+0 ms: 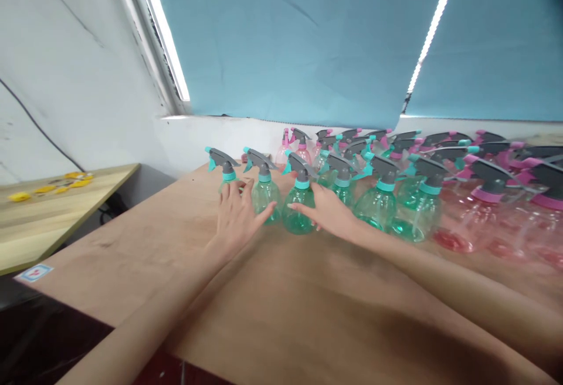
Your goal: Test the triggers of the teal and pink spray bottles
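The left hand (pixel 237 223) is open with the fingers spread, just beside a green plastic spray bottle (pixel 266 200). The right hand (pixel 328 212) is also open, and its fingers lie on the next green bottle (pixel 299 212) without a firm grip. Many bottles stand close together on the wooden table (pixel 281 314), with pink bottles (pixel 488 215) at right. One careless push could tip them against each other.

Past the right hand (pixel 328 212) we face teal window blinds (pixel 281 39) with bright light (pixel 433 27) at their edges, and further left a white wall (pixel 74 74) and a pale wooden side table (pixel 65 215)
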The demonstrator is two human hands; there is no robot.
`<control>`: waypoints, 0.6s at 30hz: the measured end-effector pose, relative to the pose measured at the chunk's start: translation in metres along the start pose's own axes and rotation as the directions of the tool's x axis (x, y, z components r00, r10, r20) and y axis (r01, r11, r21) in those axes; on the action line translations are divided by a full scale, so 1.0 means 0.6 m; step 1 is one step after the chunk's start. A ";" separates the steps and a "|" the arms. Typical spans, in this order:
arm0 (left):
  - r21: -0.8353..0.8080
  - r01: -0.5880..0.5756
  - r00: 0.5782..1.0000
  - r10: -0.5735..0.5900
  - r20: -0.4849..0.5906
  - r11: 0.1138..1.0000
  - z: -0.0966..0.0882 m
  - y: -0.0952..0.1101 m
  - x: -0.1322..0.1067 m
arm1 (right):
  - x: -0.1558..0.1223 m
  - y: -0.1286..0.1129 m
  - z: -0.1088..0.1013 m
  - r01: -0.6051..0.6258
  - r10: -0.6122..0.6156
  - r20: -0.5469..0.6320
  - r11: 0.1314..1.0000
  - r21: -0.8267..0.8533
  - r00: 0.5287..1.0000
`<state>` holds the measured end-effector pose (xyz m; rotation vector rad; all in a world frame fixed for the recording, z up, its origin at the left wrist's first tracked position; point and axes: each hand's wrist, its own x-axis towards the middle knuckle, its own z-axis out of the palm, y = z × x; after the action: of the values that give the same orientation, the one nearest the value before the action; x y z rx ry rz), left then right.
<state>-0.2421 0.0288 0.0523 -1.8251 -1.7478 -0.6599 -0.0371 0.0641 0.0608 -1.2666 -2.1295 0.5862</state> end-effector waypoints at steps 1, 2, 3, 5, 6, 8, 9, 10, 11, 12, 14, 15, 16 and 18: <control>-0.036 -0.001 1.000 0.000 -0.029 0.999 -0.004 0.002 -0.010 | -0.007 -0.002 0.000 0.019 -0.019 -0.013 1.000 -0.019 1.000; -0.075 -0.005 0.998 0.001 -0.056 0.997 -0.009 0.005 -0.021 | -0.016 -0.003 -0.001 0.038 -0.039 -0.022 0.998 -0.044 0.999; -0.120 -0.016 0.998 0.007 -0.069 0.993 -0.012 0.009 -0.033 | -0.026 -0.005 -0.002 0.057 -0.060 -0.027 0.995 -0.078 0.998; -0.233 -0.031 0.998 0.018 -0.059 0.972 -0.018 0.021 -0.058 | -0.049 -0.008 -0.008 0.090 -0.095 -0.020 0.981 -0.173 0.995; -0.292 -0.031 0.999 0.028 -0.015 0.956 -0.021 0.030 -0.070 | -0.062 -0.009 -0.012 0.104 -0.109 -0.010 0.969 -0.225 0.994; -0.424 -0.016 0.995 0.055 0.082 0.906 -0.028 0.053 -0.090 | -0.090 -0.012 -0.023 0.118 -0.119 0.016 0.949 -0.293 0.993; -0.481 0.004 0.989 0.068 0.131 0.877 -0.032 0.066 -0.098 | -0.104 -0.013 -0.031 0.128 -0.123 0.036 0.945 -0.300 0.992; -0.527 0.013 0.978 0.098 0.183 0.850 -0.037 0.080 -0.106 | -0.118 -0.013 -0.039 0.131 -0.118 0.059 0.944 -0.304 0.991; -0.560 0.013 0.961 0.145 0.237 0.828 -0.042 0.094 -0.112 | -0.133 -0.012 -0.047 0.135 -0.114 0.086 0.941 -0.311 0.990; -0.589 0.014 0.955 0.163 0.247 0.808 -0.048 0.109 -0.117 | -0.146 -0.010 -0.057 0.148 -0.121 0.102 0.936 -0.319 0.987; -0.653 0.012 0.938 0.218 0.270 0.757 -0.061 0.137 -0.126 | -0.171 -0.003 -0.077 0.169 -0.137 0.118 0.927 -0.335 0.984; -0.679 0.026 0.926 0.238 0.292 0.734 -0.066 0.151 -0.129 | -0.182 0.002 -0.088 0.178 -0.147 0.117 0.925 -0.336 0.982; -0.702 0.038 0.916 0.257 0.310 0.711 -0.072 0.164 -0.131 | -0.192 0.007 -0.100 0.181 -0.151 0.115 0.926 -0.332 0.982; -0.735 0.049 0.895 0.298 0.333 0.676 -0.079 0.189 -0.133 | -0.207 0.021 -0.126 0.174 -0.144 0.116 0.934 -0.313 0.983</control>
<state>-0.1318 -0.0656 0.0301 -2.8098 -1.7083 -1.0765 0.0685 -0.0354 0.0759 -1.2361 -2.4514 0.2354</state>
